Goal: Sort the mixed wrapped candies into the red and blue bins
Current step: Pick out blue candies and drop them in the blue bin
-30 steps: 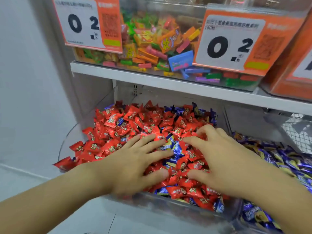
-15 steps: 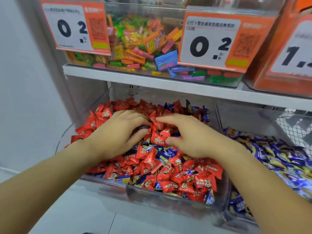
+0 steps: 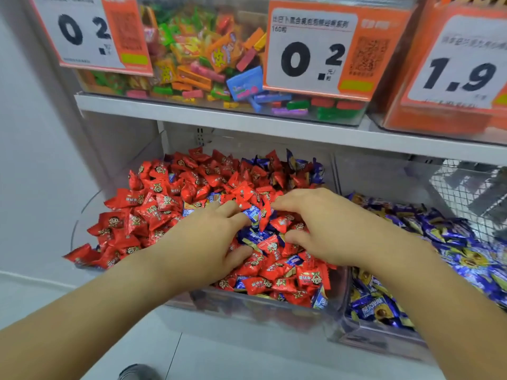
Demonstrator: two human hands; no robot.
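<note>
Here I see the left bin (image 3: 131,171) heaped with red candies (image 3: 153,212), some blue candies (image 3: 253,234) among them; right of it, the right bin (image 3: 384,333) holds blue ones. My left hand (image 3: 203,245) and right hand (image 3: 326,229) rest on the heap, fingers loosely spread; whether they pinch anything I cannot tell.

Head view looks forward and down, close over the clear candy bin (image 3: 247,305) below a shelf (image 3: 247,122)

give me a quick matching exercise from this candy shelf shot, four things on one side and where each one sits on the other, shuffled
Things:
1. left hand
2. blue-wrapped candies bin
3. 1.9 price tag
4. mixed colourful candy bin

Places:
A. upper shelf, far right
B. lower shelf, right of the red candy bin
C. upper shelf, between the two 0.2 tags
D. on the red and blue candy pile

Pairs: 1-D, 2-B, 3-A, 4-C
</note>
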